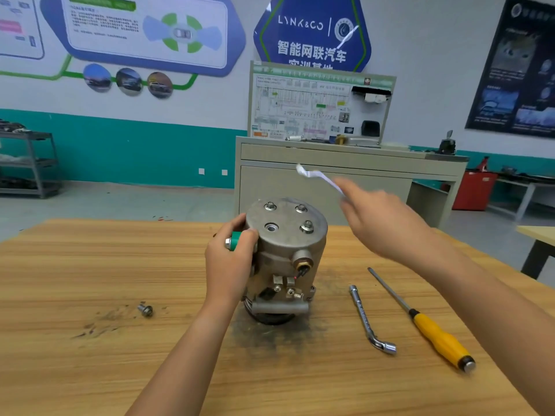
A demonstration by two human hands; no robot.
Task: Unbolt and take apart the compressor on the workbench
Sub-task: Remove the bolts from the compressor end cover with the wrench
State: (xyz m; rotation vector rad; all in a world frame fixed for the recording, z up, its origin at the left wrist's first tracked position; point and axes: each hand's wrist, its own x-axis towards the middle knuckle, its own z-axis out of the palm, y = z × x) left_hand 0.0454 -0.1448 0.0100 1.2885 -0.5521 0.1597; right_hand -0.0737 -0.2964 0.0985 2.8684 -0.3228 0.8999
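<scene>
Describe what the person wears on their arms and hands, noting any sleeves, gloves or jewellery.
Nothing worn shows. The left hand and right hand are bare, without gloves. Both forearms are uncovered to the frame's edge, no sleeves showing. No watch, ring or bracelet is visible, though the right hand is blurred.

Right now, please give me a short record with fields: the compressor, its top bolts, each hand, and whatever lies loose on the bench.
compressor: grey metal cylinder, upright on the wooden workbench
top bolts: three seated; one hole empty
left hand: grips the compressor's side
right hand: raised, holds a blurred silver wrench
lying loose: bolt, L-shaped socket wrench, yellow-handled screwdriver
</scene>
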